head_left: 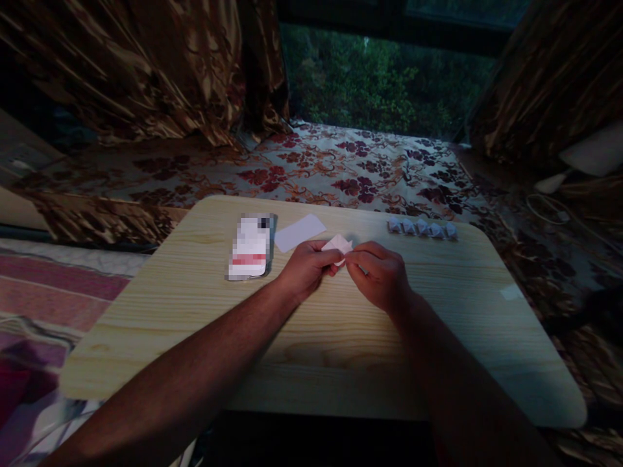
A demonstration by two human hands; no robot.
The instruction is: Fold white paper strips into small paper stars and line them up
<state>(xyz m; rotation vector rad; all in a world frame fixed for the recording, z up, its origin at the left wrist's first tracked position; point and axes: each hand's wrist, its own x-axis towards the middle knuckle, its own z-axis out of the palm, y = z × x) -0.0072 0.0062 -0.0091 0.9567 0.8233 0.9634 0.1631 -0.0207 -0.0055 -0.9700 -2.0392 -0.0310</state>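
Note:
A small piece of folded pale pink paper [337, 245] is held between both hands over the middle of the wooden table [311, 350]. My left hand [307, 267] pinches it from the left, thumb lying across its front. My right hand [380, 271] has its thumb and forefinger closed on the paper's right corner. The fingers hide part of the folds. Just beyond my left hand lies a flat pale paper strip [300, 233]. Toward the back right, several small folded paper pieces [423, 227] sit in a row.
Left of the paper strip lies a blurred white phone-like object [250, 246]. A small pale patch [511, 292] is near the table's right edge. Behind the table is a ledge with flowered cloth [360, 162], a window and brown curtains [195, 71]. Striped bedding [58, 285] lies at left.

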